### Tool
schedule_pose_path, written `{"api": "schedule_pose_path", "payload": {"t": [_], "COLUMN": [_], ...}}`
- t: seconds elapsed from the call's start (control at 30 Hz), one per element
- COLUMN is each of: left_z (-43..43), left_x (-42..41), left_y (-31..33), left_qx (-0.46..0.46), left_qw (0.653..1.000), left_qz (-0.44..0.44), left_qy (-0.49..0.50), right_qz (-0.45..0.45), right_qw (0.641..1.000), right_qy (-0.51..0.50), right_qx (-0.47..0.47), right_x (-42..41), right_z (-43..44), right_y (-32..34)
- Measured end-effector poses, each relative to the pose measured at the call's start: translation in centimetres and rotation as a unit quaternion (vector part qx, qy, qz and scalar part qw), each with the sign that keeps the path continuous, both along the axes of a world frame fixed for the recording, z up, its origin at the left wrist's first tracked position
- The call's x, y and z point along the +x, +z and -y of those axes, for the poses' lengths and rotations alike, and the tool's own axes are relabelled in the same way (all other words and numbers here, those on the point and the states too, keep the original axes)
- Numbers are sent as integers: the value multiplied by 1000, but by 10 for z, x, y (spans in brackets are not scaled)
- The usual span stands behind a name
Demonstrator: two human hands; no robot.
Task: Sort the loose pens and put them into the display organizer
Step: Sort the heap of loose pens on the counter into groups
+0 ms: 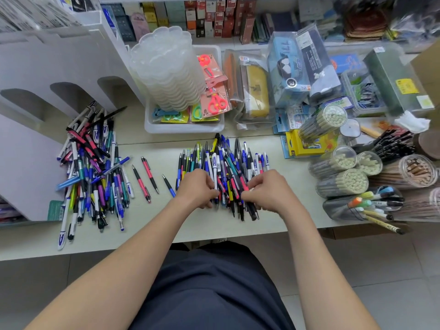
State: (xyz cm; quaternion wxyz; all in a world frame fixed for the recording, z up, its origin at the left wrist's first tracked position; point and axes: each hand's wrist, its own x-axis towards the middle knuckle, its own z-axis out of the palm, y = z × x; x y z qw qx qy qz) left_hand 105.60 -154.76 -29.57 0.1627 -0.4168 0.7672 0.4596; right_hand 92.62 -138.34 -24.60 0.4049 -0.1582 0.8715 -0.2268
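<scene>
A roughly aligned bundle of mixed pens (223, 163) lies on the white table (190, 227) straight in front of me. My left hand (196, 188) and my right hand (269, 190) flank its near end, fingers curled into the pens. A second, jumbled heap of pens (95, 167) lies at the left. Between the two lie two red-and-black pens (145, 177) and a blue one (168, 185). The white display organizer (42, 75) with arched slots stands at the far left.
A stack of clear plastic tubs (166, 67) and packed scissors sit in a white tray (183, 127) behind the bundle. Pencil cases (252, 89) lie beyond, and clear tubes of pencils (342, 182) and markers crowd the right. The table's front edge is close to my body.
</scene>
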Motion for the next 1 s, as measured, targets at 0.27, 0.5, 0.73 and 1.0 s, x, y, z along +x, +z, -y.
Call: {"api": "schedule_pose_path", "payload": {"t": [0.27, 0.5, 0.73, 1.0], "left_z": [9, 39, 48, 49], "left_x": [-27, -73, -98, -93], "left_y": [1, -15, -27, -5], "left_qx": [-231, -274, -219, -177], "left_qw": [970, 961, 973, 975], "left_qz": [-73, -4, 49, 24], "left_qy": [-10, -43, 54, 130], "right_qz": [-169, -244, -229, -274], "right_qw": [984, 967, 969, 954], "right_qy": [-45, -43, -38, 39], "right_qx": [-44, -62, -79, -112], "right_x": [0, 9, 8, 17], "right_z": [8, 9, 10, -2], "right_y": [-62, -72, -78, -91]}}
